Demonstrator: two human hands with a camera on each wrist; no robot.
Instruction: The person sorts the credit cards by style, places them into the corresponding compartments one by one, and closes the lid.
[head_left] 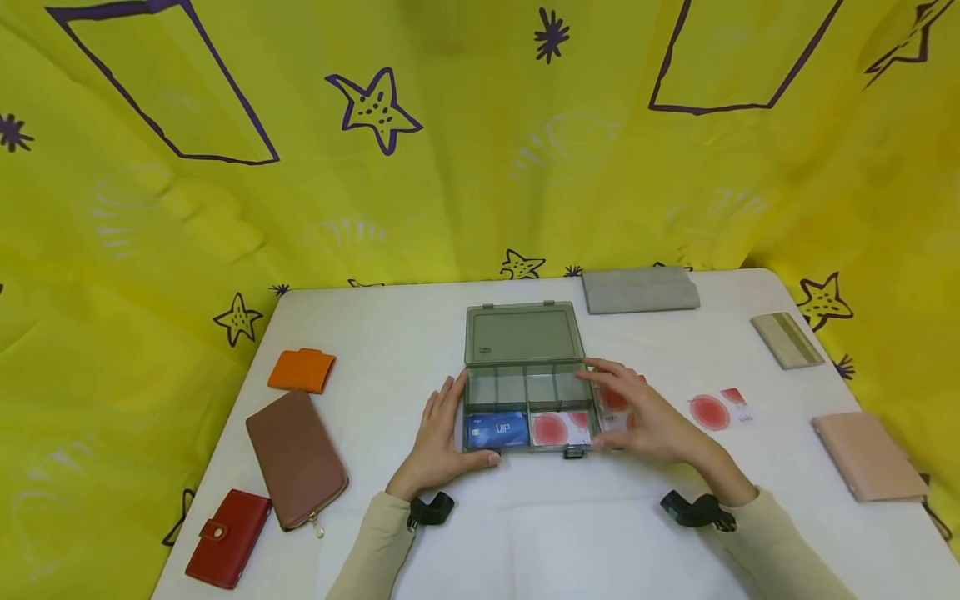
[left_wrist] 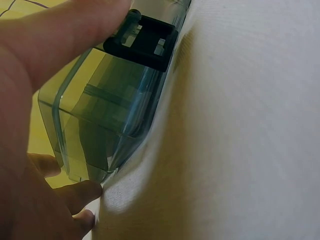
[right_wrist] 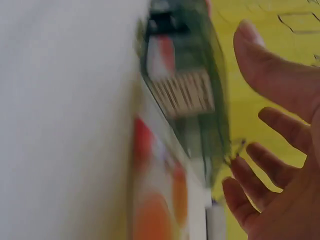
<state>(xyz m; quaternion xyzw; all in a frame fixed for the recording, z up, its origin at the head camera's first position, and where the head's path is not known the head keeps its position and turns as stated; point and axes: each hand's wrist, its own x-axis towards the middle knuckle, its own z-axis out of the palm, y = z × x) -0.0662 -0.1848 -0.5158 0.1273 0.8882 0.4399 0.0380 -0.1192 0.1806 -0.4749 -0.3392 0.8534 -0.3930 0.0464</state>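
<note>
left hand (head_left: 438, 440) seemingly grips a rectangular grey-green translucent plastic box (head_left: 512, 385), likely light, stiff, best held by its ends; right hand (head_left: 647, 412) loose.

Bright, even head view, soft shadow on tabletop (left_wrist: 260, 125) at left wrist, blurred box (right_wrist: 192, 117) at right wrist.

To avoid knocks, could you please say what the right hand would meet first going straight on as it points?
Most likely the tinted box, near its back right corner; the right hand overlaps it in the head view, so contact is unclear.
</note>
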